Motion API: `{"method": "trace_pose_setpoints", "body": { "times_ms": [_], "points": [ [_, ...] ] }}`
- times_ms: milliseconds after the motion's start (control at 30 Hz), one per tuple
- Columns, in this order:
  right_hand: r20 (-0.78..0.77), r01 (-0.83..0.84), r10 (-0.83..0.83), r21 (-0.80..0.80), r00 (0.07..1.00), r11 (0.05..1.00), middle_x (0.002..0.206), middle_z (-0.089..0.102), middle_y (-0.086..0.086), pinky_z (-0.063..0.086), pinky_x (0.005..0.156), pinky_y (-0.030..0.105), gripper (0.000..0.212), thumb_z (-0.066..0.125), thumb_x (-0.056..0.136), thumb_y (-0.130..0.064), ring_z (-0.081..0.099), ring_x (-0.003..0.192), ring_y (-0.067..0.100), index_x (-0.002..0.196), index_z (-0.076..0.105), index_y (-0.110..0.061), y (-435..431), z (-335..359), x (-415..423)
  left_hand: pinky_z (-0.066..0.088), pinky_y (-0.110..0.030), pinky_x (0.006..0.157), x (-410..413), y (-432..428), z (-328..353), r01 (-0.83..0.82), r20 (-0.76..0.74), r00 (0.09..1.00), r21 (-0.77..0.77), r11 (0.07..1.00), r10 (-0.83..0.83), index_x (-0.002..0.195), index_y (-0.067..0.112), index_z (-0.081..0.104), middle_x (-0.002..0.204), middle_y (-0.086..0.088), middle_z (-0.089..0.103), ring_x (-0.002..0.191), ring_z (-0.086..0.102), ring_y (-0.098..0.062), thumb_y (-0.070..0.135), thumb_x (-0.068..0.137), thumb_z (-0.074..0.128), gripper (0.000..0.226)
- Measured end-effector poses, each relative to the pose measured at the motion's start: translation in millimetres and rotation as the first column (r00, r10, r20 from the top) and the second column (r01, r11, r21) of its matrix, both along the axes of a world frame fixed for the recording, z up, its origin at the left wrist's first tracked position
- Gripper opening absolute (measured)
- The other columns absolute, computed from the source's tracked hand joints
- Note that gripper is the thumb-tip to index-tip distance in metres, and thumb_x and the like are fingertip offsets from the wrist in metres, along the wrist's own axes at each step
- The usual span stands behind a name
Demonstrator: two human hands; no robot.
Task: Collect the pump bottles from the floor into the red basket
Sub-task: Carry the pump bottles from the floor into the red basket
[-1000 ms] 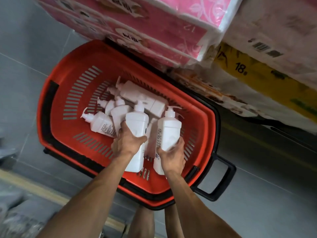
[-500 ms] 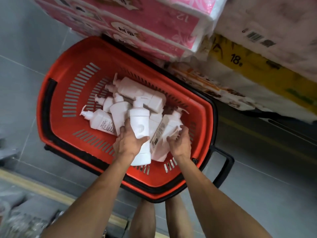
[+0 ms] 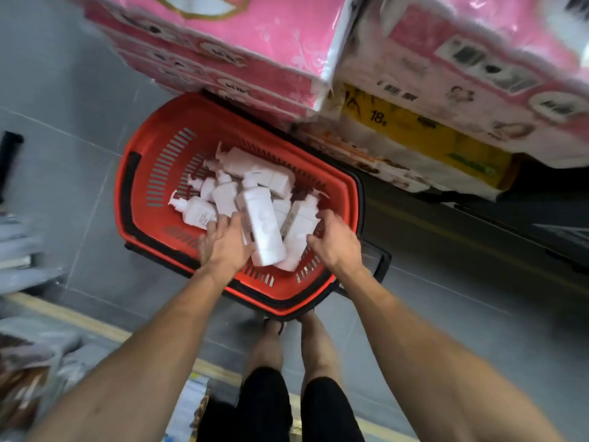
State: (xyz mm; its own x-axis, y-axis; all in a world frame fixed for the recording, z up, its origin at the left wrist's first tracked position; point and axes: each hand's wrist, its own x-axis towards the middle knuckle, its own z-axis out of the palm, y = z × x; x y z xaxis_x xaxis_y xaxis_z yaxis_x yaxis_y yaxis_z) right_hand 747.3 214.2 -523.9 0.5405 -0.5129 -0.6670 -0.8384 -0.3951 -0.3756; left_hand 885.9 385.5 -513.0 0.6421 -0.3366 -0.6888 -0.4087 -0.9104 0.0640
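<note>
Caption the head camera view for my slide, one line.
Left hand and right hand open beside white pump bottles piled in a red basket by stacked pink packs.

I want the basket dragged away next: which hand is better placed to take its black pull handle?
Right, probably. The right hand hovers at the near-right rim of the red basket, beside the black pull handle; the left hand sits across the pump bottles, farther off.

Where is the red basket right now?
The basket sits mid-frame in the head view, on the grey floor just ahead of the person's feet, its far side against the pink packs.
</note>
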Motion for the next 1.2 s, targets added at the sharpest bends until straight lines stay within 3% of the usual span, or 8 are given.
{"method": "trace_pose_setpoints", "body": {
  "times_ms": [133, 400, 633, 800, 1067, 1200],
  "points": [
    [-0.014, -0.066, 0.066, -0.033, 0.998, 0.997, 0.128, 0.057, 0.003, 0.049, 0.089, 0.042, 0.054, 0.067, 0.087, -0.037, 0.055, 0.117, 0.028, 0.136, 0.049, -0.023, 0.9, 54.7, -4.9, 0.037, -0.047, 0.103, 0.4, -27.9, 49.4, 0.099, 0.033, 0.995, -0.062, 0.993, -0.097, 0.144, 0.024, 0.039, 0.141, -0.007, 0.046, 0.129, 0.041, -0.031, 0.043, 0.085, 0.074, 0.071],
    [-0.011, -0.042, 0.041, -0.118, 0.999, 0.992, 0.126, 0.056, 0.006, 0.048, 0.090, 0.042, 0.053, 0.068, 0.088, -0.038, 0.053, 0.118, 0.030, 0.135, 0.049, -0.022, 3.4, 143.3, -28.7, 0.034, -0.043, 0.105, -25.8, -51.3, 133.2, 0.351, 0.097, 0.935, -0.120, 0.929, -0.341, 0.140, 0.029, 0.043, 0.138, -0.004, 0.045, 0.129, 0.040, -0.029, 0.039, 0.085, 0.071, 0.063],
    [0.034, 0.206, -0.203, -0.171, 0.979, 0.964, 0.119, 0.059, 0.007, 0.050, 0.088, 0.041, 0.052, 0.072, 0.082, -0.039, 0.058, 0.112, 0.031, 0.127, 0.053, -0.021, 6.4, 239.9, -73.6, 0.037, -0.050, 0.103, -54.3, -52.2, 215.1, 0.543, 0.124, 0.838, -0.102, 0.833, -0.531, 0.135, 0.023, 0.046, 0.137, -0.007, 0.049, 0.128, 0.044, -0.033, 0.039, 0.084, 0.074, 0.061],
    [0.043, 0.336, -0.335, -0.219, 0.941, 0.916, 0.126, 0.060, 0.005, 0.047, 0.090, 0.040, 0.054, 0.068, 0.085, -0.040, 0.057, 0.116, 0.029, 0.134, 0.052, -0.023, 23.8, 297.5, -127.4, 0.039, -0.049, 0.098, -97.2, -65.1, 264.6, 0.671, 0.162, 0.742, -0.161, 0.724, -0.651, 0.138, 0.022, 0.043, 0.133, -0.007, 0.049, 0.124, 0.046, -0.033, 0.042, 0.082, 0.076, 0.068],
    [0.044, 0.579, -0.587, -0.238, 0.808, 0.780, 0.130, 0.059, 0.002, 0.049, 0.094, 0.042, 0.050, 0.067, 0.091, -0.038, 0.057, 0.118, 0.026, 0.137, 0.050, -0.025, 52.7, 345.3, -235.7, 0.041, -0.049, 0.097, -184.0, -94.3, 318.9, 0.823, 0.165, 0.557, -0.237, 0.516, -0.814, 0.143, 0.025, 0.040, 0.137, -0.007, 0.048, 0.126, 0.047, -0.033, 0.039, 0.084, 0.075, 0.070],
    [0.112, 0.784, -0.779, -0.172, 0.617, 0.596, 0.128, 0.059, 0.002, 0.047, 0.096, 0.040, 0.048, 0.068, 0.090, -0.039, 0.057, 0.117, 0.027, 0.133, 0.051, -0.027, 66.5, 350.7, -295.3, 0.041, -0.048, 0.101, -240.0, -110.2, 338.7, 0.880, 0.179, 0.454, -0.244, 0.408, -0.873, 0.146, 0.024, 0.037, 0.141, -0.008, 0.046, 0.129, 0.045, -0.034, 0.038, 0.086, 0.073, 0.071]
  ]
}}
